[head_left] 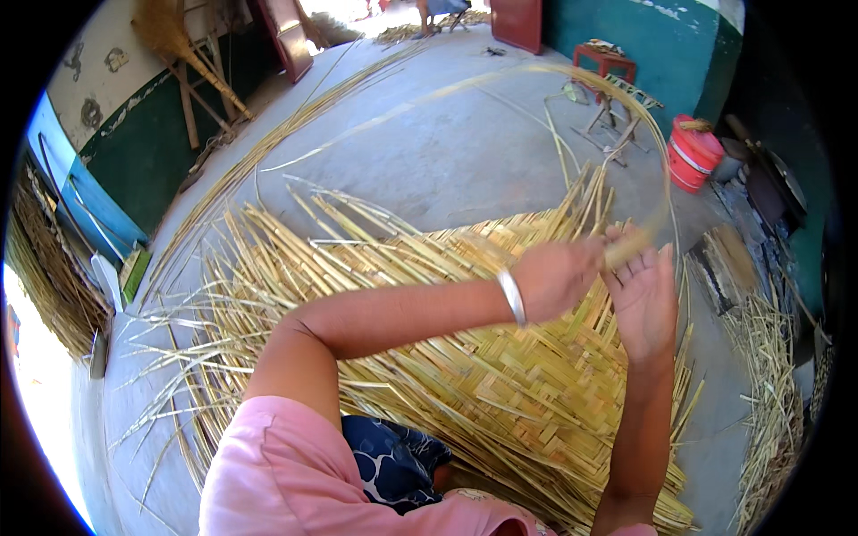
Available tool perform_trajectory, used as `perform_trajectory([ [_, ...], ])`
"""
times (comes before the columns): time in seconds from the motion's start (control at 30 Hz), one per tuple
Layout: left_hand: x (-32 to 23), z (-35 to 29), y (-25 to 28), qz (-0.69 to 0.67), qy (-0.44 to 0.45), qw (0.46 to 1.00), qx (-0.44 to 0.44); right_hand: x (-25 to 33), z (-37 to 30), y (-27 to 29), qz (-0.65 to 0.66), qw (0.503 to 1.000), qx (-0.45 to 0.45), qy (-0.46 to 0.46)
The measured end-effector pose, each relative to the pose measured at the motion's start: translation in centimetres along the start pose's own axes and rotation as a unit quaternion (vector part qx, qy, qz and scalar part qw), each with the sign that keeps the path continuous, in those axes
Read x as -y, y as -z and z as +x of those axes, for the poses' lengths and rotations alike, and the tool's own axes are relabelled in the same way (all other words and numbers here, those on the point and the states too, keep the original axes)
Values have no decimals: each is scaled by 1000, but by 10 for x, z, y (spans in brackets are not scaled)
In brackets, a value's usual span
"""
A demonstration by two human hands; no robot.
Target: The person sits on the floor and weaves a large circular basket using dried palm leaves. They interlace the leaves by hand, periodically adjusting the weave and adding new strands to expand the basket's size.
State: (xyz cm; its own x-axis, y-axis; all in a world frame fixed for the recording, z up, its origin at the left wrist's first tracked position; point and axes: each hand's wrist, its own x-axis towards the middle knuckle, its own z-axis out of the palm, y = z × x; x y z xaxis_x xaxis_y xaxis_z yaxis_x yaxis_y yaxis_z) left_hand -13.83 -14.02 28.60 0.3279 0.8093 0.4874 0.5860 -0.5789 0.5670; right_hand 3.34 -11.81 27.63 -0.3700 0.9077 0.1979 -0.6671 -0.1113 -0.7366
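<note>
My left hand point(556, 279), with a silver bangle on its wrist, reaches across to the right and is closed on a pale reed strip point(633, 245), blurred by motion. Its fingers are partly hidden. Beside it my right hand point(645, 308) is raised, palm showing and fingers mostly stretched, with the strip passing across them. A long reed bends in a wide arc above the hands. Beneath my arms spreads a woven reed mat point(527, 375), its loose ends point(286, 255) fanning out to the left and far side.
Long loose reeds point(295, 129) lie on the grey floor at far left. A red bucket point(693, 154) and a red stool point(605, 62) stand at far right. Reed scraps point(770, 393) pile up along the right. A broom point(183, 45) leans at the left wall.
</note>
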Motion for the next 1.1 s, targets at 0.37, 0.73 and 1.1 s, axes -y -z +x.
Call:
perform_trajectory([
  [0.37, -17, -6, -49, -5, 62, 994, 92, 21, -41, 8, 108, 977, -108, 152],
  [0.73, -3, -3, -64, -270, 142, 945, 115, 9, -64, -41, -118, 958, -99, 243],
  [1.1, -25, -22, -50, -48, -2, 993, 106, 5, -44, 36, 156, 954, -200, 160],
])
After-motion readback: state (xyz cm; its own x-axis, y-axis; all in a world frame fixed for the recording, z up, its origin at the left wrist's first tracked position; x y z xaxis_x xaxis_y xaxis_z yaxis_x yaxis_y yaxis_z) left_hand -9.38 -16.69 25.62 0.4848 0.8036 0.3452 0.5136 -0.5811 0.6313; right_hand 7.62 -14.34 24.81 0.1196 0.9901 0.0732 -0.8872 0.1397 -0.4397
